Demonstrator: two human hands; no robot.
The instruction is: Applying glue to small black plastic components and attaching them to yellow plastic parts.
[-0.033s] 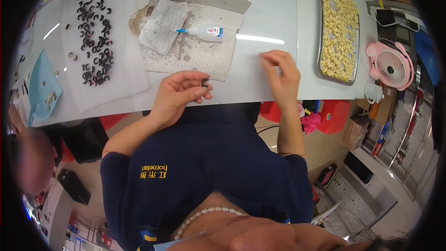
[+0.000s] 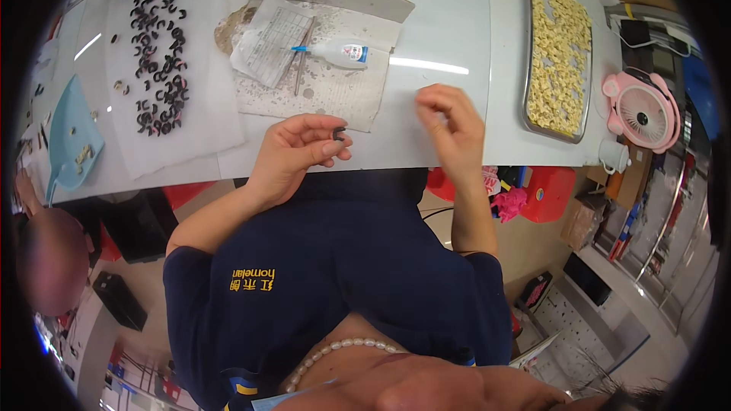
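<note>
My left hand [image 2: 301,148] is just past the table's near edge, thumb and fingertips pinching a small dark curved piece [image 2: 339,134]. To its right, my right hand [image 2: 453,125] is raised over the table, apart from the left. Its fingers are curled, thumb and fingertips close together; whatever may lie between them is too small or hidden to make out. Many similar dark C-shaped pieces [image 2: 161,68] are spread over a white sheet [image 2: 213,133] on the left. A metal tray [image 2: 527,84] of small pale yellow pieces [image 2: 560,61] stands on the right.
Ahead of my hands, a stained cardboard piece [image 2: 350,103] holds a blue-tipped glue bottle [image 2: 343,53], a paper slip [image 2: 270,42] and a thin stick [image 2: 304,57]. A blue dustpan [image 2: 72,137] is far left. A pink fan [image 2: 642,110] and a white cup [image 2: 614,155] stand right.
My right hand has moved a little to the left, and its thumb and fingertips look closer together. My left hand keeps its pinch on the dark piece. The whole view has shifted slightly.
</note>
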